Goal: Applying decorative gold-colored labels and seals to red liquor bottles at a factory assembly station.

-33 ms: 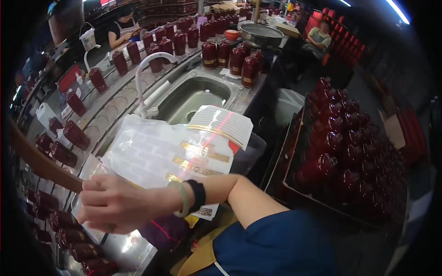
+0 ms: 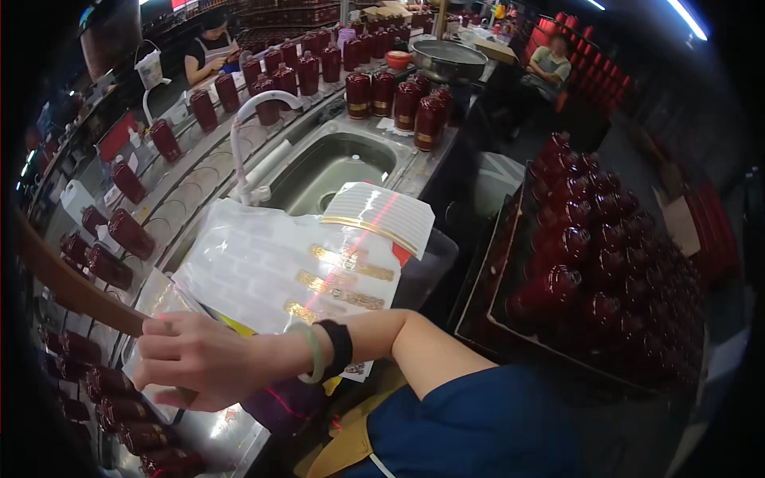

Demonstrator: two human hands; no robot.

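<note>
My right hand [image 2: 195, 358] reaches across from the right, a pale green bangle [image 2: 312, 356] and a black band [image 2: 338, 341] on its wrist. Its fingers are curled; a small tan edge shows under them, but what they hold is hidden. A brown bar [image 2: 100, 300] runs from the left edge up to this hand; whether the fingers grip it I cannot tell. Just beyond lies a white, glossy sheet [image 2: 239, 255] with gold label strips [image 2: 323, 283], and a stack of white sheets with gold edging [image 2: 382, 211] at its far right. My left hand is out of view.
A sink [image 2: 351, 163] with a white tap [image 2: 237, 143] is behind the sheets. Dark red bottles [image 2: 131, 233] line the conveyor on the left; others [image 2: 430, 123] stand beyond the sink. A crate [image 2: 502, 327] of red bottles stands right. Two people [image 2: 211, 52] sit farther off.
The view has shifted very slightly. My right hand has turned a little, and a tan edge shows more plainly beneath its fingers. Bottles and sheets stay in place.
</note>
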